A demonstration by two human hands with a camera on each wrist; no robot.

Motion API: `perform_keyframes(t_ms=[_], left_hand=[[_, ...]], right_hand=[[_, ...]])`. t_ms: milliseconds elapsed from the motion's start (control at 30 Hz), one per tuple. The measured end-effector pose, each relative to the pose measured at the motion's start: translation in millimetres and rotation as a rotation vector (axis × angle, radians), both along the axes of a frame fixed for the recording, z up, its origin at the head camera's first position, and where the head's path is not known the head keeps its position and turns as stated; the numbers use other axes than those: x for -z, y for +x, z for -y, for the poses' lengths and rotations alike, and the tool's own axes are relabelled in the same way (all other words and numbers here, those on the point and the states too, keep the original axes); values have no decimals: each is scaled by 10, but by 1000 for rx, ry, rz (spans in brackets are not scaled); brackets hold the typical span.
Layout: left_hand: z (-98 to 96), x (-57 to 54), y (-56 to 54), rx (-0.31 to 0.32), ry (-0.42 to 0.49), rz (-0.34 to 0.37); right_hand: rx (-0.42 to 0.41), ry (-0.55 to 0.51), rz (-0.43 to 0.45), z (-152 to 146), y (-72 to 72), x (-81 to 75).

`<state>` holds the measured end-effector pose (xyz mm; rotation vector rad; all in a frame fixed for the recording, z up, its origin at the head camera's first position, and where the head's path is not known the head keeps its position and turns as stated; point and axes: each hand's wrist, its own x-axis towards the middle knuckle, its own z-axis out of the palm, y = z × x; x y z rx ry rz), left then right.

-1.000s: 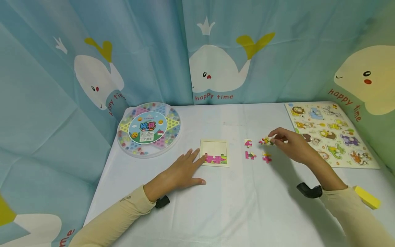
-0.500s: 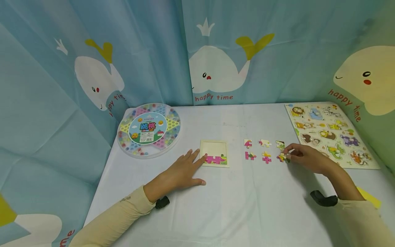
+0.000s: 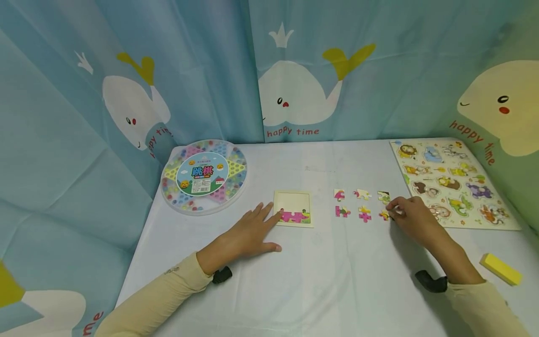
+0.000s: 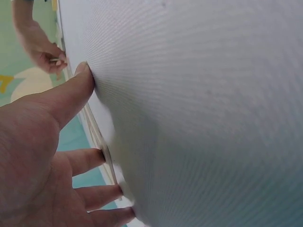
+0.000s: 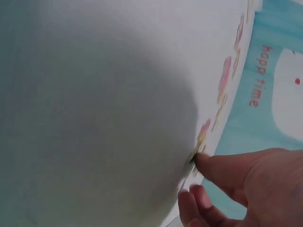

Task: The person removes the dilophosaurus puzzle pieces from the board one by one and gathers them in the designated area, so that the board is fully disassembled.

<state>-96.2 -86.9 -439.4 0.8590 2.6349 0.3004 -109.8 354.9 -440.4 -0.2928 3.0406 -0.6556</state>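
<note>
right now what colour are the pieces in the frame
Pieces: mostly pink, some green; clearest in the head view.

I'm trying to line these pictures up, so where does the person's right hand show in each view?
Head: the right hand is right of centre, at a puzzle piece.
Left wrist: upper left corner, above the left hand.
Right wrist: lower right corner, large and close.
Shared landmark: the printed curtain behind the table.

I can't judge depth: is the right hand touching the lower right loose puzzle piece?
Touching: in the right wrist view, the right hand meets the puzzle piece with no gap.
</note>
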Motion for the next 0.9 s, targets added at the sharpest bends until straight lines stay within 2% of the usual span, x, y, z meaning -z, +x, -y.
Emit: perform_keyframes(t_ms=[133, 300, 433, 733, 900], left_hand=[[1, 5, -4, 2, -2, 0], [5, 6, -3, 4, -5, 2], [4, 4, -9, 1, -6, 2], [15, 0, -23, 5, -12, 0], [23, 0, -23, 21, -13, -19]], right_hand=[[57, 18, -5, 118, -4, -45], [20, -51, 43, 430, -100, -125], [-50, -107, 85, 834, -166, -142], [-285, -192, 106, 1772, -197, -22], [-399, -216, 95, 2116, -209, 34]])
